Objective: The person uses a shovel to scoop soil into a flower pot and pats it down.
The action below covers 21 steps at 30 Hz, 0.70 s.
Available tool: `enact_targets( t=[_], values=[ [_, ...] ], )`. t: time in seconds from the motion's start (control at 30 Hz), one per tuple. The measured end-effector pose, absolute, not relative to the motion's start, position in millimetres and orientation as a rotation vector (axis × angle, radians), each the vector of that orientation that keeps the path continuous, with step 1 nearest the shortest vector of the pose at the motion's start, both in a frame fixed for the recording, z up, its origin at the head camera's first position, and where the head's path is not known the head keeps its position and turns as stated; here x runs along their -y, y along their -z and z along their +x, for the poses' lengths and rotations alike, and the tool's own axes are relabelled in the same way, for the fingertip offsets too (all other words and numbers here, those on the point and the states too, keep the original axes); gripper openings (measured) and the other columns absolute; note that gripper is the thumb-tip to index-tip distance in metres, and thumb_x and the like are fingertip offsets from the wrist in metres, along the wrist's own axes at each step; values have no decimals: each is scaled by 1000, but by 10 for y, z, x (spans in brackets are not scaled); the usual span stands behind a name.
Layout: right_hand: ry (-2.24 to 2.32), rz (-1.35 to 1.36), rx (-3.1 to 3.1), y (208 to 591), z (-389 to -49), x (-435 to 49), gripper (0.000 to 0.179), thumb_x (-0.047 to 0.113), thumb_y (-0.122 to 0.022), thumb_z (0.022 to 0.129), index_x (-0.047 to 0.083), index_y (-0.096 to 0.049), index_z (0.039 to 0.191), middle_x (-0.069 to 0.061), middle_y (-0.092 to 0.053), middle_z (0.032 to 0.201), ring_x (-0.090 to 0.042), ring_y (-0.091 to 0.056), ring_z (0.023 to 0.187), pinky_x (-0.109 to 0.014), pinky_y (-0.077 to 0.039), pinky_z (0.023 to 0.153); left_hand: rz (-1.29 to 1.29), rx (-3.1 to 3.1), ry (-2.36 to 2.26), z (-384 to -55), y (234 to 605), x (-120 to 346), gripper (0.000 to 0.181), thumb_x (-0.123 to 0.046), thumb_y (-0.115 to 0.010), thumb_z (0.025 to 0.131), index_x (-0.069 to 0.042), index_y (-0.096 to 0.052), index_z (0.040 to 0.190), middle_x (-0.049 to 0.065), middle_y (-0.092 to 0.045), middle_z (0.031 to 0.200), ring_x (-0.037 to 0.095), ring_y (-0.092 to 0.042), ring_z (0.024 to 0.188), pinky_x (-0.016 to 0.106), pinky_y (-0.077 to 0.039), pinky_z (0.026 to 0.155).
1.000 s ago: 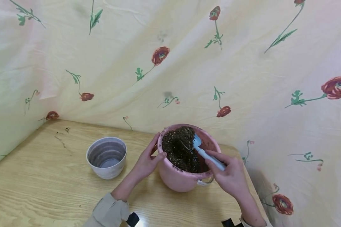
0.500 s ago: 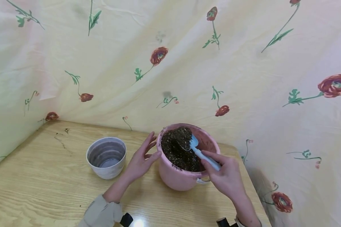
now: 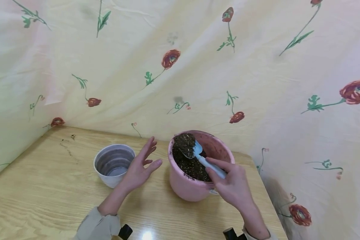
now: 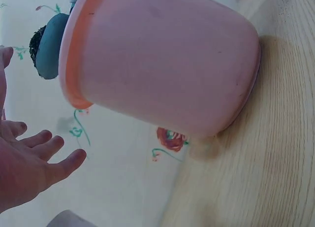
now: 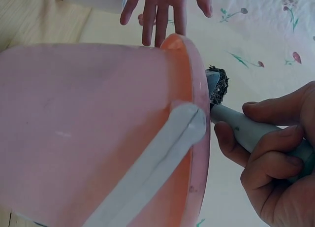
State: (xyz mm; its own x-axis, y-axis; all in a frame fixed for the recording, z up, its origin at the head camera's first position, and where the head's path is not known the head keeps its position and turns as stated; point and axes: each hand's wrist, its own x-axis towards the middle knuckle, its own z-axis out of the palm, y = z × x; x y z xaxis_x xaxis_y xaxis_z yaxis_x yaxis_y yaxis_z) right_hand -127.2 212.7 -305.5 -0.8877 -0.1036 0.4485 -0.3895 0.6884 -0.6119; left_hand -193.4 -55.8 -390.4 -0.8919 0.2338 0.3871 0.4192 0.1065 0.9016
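My right hand (image 3: pixel 235 183) grips the handle of a light blue trowel (image 3: pixel 211 165), its scoop heaped with dark soil (image 3: pixel 184 144). In both wrist views the loaded scoop shows just above the rim of the pink bucket (image 3: pixel 189 190). More soil lies inside the bucket, mostly on its left side. My left hand (image 3: pixel 139 171) is held in the air between the bucket and a grey-white pot (image 3: pixel 111 181), fingers spread and holding nothing. In the head view it overlaps the pot's right edge. The pot's inside shows ridged walls and a bare bottom.
A wooden table (image 3: pixel 63 193) carries both containers, with a few soil crumbs (image 3: pixel 67 146) at its back left. Flower-printed cloth (image 3: pixel 123 66) hangs behind and at the sides. A white handle (image 5: pixel 152 163) hangs down the bucket's side.
My left hand has let go of the bucket's rim and moved left toward the pot. The soil-filled trowel has risen and shifted left with my right hand.
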Motion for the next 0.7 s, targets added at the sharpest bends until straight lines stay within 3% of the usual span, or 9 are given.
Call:
enact_targets(
  t=[0.33, 0.5, 0.7],
  values=[
    [-1052, 468, 2497, 3042, -1291, -1989, 25, 1, -73, 81, 7, -75, 106, -4, -72, 74, -4, -56, 55, -23, -46, 49, -668, 2211, 1858, -1894, 3901, 737, 79, -16, -66, 92, -22, -19, 155, 11, -32, 154, 30, -32, 140, 58, -40, 101],
    [-1060, 502, 2500, 3042, -1300, -1929, 25, 1, -74, 81, 6, -75, 106, -2, -73, 75, -3, -60, 60, -23, -49, 52, -681, 2206, 1834, -1880, 3903, 812, 81, -15, -67, 91, -22, -18, 155, 11, -32, 154, 31, -32, 140, 59, -40, 100],
    [-1097, 564, 2504, 3045, -1310, -1849, 24, 1, -73, 82, 4, -74, 106, -3, -73, 75, -2, -56, 53, -23, -47, 47, -660, 2190, 1830, -1863, 3922, 894, 83, -11, -68, 90, -19, -18, 155, 12, -32, 154, 32, -31, 140, 58, -39, 101]
  ],
)
